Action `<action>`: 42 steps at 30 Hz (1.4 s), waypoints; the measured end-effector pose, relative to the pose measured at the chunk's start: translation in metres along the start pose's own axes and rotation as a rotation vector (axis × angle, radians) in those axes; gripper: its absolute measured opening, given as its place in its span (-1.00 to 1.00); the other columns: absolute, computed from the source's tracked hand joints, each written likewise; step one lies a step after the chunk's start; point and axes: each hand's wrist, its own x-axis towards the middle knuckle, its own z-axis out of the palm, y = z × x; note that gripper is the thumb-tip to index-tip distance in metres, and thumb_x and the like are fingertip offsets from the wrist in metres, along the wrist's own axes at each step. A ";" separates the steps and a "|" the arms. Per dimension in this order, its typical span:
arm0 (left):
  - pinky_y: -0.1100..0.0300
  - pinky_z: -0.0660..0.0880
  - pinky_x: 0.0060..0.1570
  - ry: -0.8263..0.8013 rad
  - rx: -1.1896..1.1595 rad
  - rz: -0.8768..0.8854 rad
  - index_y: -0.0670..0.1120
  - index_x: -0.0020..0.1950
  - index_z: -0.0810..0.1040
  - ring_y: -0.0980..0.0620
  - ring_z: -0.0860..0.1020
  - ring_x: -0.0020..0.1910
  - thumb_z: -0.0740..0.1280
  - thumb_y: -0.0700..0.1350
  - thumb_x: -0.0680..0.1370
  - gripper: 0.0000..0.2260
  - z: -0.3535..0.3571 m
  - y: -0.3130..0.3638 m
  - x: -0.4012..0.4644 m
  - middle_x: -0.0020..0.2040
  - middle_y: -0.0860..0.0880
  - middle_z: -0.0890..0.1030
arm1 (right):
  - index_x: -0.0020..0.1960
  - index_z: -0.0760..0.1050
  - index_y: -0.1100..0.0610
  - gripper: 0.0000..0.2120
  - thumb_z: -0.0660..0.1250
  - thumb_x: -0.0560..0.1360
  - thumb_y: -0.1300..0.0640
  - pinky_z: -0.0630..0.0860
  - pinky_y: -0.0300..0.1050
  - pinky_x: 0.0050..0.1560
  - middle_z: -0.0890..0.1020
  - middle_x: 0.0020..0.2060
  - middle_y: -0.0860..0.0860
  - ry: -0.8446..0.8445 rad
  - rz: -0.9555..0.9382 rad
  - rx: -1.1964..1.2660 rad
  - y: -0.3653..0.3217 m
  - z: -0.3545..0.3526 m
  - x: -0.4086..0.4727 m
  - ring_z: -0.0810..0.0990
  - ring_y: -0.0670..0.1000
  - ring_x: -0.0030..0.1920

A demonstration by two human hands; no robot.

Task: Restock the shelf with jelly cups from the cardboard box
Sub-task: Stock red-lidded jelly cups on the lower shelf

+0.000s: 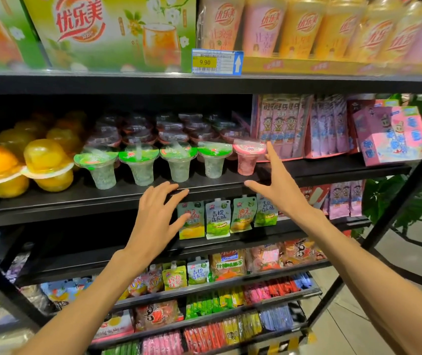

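left hand [153,216], right hand [279,185]: fingers spread, empty | pink jelly cup [248,157] beside pouches [281,126]

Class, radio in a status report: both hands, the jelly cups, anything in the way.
Left hand open, empty, at shelf edge. Right hand open, beside pink cup. Four green cups upright in front row. Nothing blocking; box not in view.

Bright overhead store light, dark shelf recesses, blurred curved edges, sharp centre
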 end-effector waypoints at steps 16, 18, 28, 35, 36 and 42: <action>-0.32 0.06 0.56 -0.126 0.081 0.056 -0.01 0.63 0.30 -0.17 0.05 0.67 0.33 0.16 0.63 -0.39 0.034 0.013 -0.071 0.67 -0.16 0.16 | 0.71 -0.06 0.03 0.03 0.41 0.48 -0.32 0.16 0.31 0.58 0.04 0.67 0.17 -0.087 -0.105 -0.539 0.017 0.064 -0.099 -0.03 0.20 0.67; -0.30 0.07 0.57 -0.153 0.067 0.042 -0.01 0.63 0.30 -0.17 0.07 0.66 0.31 0.18 0.63 -0.38 0.039 0.003 -0.086 0.66 -0.16 0.18 | 0.71 -0.06 0.02 0.03 0.42 0.49 -0.31 0.14 0.31 0.59 0.03 0.68 0.16 -0.132 -0.092 -0.557 0.014 0.079 -0.113 -0.05 0.20 0.68; -0.17 -0.06 0.62 -0.452 -0.087 -0.023 0.01 0.66 0.20 -0.13 0.03 0.67 0.34 0.16 0.63 -0.34 0.051 -0.073 -0.205 0.68 -0.11 0.12 | 0.71 -0.10 -0.01 0.00 0.36 0.51 -0.36 0.00 0.26 0.63 0.02 0.68 0.11 -0.398 0.059 -0.530 -0.017 0.206 -0.197 -0.06 0.16 0.68; -0.28 0.28 0.49 -0.580 -0.152 -0.018 -0.09 0.61 0.30 -0.27 0.28 0.56 0.39 0.12 0.60 -0.35 0.055 -0.122 -0.296 0.58 -0.22 0.30 | 0.70 -0.10 -0.04 -0.02 0.36 0.52 -0.35 0.02 0.24 0.61 0.02 0.69 0.08 -0.574 0.162 -0.447 -0.028 0.298 -0.262 -0.06 0.14 0.68; -0.27 0.32 0.46 -0.598 -0.166 -0.047 -0.11 0.60 0.32 -0.29 0.32 0.53 0.37 0.14 0.59 -0.35 0.059 -0.128 -0.312 0.56 -0.24 0.33 | 0.70 -0.07 -0.03 -0.02 0.36 0.50 -0.36 0.04 0.25 0.60 0.06 0.68 0.09 -0.588 0.174 -0.426 -0.025 0.313 -0.272 -0.02 0.15 0.68; -0.20 0.39 0.40 -0.776 -0.251 -0.238 -0.11 0.56 0.37 -0.29 0.40 0.45 0.25 0.19 0.60 -0.39 0.099 -0.154 -0.411 0.51 -0.23 0.40 | 0.70 -0.06 0.00 -0.05 0.39 0.53 -0.28 0.07 0.23 0.61 0.08 0.67 0.12 -0.735 0.207 -0.323 -0.001 0.390 -0.331 0.03 0.16 0.67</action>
